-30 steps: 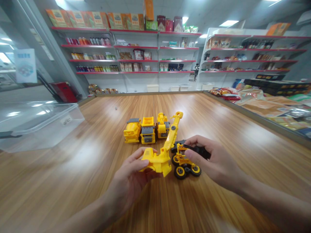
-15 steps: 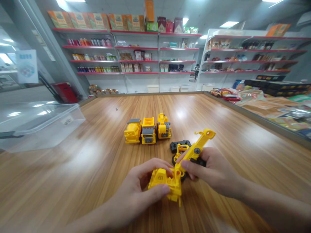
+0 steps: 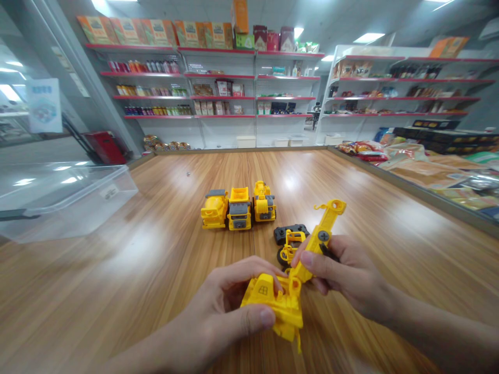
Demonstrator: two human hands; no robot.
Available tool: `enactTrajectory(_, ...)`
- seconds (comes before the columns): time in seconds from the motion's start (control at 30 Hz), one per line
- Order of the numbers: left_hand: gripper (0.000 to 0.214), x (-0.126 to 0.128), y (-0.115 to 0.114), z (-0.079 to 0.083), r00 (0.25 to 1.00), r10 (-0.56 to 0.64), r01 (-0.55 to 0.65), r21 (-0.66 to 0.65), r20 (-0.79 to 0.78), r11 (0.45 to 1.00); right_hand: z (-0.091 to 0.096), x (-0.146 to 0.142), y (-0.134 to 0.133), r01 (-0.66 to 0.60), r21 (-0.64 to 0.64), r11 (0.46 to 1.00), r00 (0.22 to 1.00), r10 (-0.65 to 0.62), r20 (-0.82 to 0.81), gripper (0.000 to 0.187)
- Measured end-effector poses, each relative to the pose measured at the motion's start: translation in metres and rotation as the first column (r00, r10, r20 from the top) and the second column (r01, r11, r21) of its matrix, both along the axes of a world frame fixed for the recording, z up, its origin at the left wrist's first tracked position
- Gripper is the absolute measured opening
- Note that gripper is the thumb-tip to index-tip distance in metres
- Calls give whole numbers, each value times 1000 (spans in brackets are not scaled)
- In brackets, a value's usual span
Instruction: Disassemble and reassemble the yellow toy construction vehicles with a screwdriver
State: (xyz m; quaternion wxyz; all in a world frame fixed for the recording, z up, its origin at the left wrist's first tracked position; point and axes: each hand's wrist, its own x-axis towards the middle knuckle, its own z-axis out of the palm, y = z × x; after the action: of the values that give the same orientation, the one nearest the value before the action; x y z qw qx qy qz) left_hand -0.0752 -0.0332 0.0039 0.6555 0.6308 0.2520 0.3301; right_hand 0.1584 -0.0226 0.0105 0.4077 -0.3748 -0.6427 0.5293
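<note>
My left hand (image 3: 230, 301) is closed around the yellow cab body of a toy crane (image 3: 283, 306), thumb on its near side. My right hand (image 3: 346, 270) pinches the crane's yellow boom (image 3: 316, 244), which slants up to the right and carries a dark round screw and a small hook. Boom and cab meet at a joint between my hands. A dark piece juts out by my right fingers; I cannot make out its kind. Just behind lies a yellow frame part (image 3: 291, 246) with black wheels, partly hidden by my right hand, beside a black chassis piece (image 3: 281, 234).
Three yellow toy trucks stand in a row mid-table: a mixer truck (image 3: 215, 209), a dump truck (image 3: 239, 209) and an excavator-like one (image 3: 264, 201). A clear plastic bin (image 3: 70, 202) stands at left. Packaged goods (image 3: 424, 166) lie beyond the table's right edge; shelves rise behind.
Both hands have shifted slightly right with the crane. The cab end has come a little lower and nearer, and the boom points more steeply upward. More of the wheeled frame shows.
</note>
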Motion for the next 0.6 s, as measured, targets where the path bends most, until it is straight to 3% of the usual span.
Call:
enactTrajectory(0.07, 19, 0, -1, 3, 1000, 12, -12, 45, -13, 999, 1, -1, -5, 44, 153, 987, 997, -52, 50, 25)
enactTrajectory(0.13, 20, 0, -3, 5, 1000, 25, -24, 81, -13, 996, 2, -2, -8, 80, 208, 975, 995, -91, 42, 23)
enactTrajectory(0.33, 26, 1, -6, 5, 1000, -3, 2, -55, -11, 998, -1, -2, -2, 111, -13, 994, 987, -112, -114, 28)
enactTrajectory(0.5, 34, 3, -6, 5, 997, -66, 70, -159, 28, 985, -1, -1, -3, 119, 65, 991, 990, -114, -85, 35)
enactTrajectory(0.6, 33, 2, -6, 7, 997, -79, 79, -174, 11, 982, 0, -2, -4, 94, 47, 994, 991, -89, -102, 35)
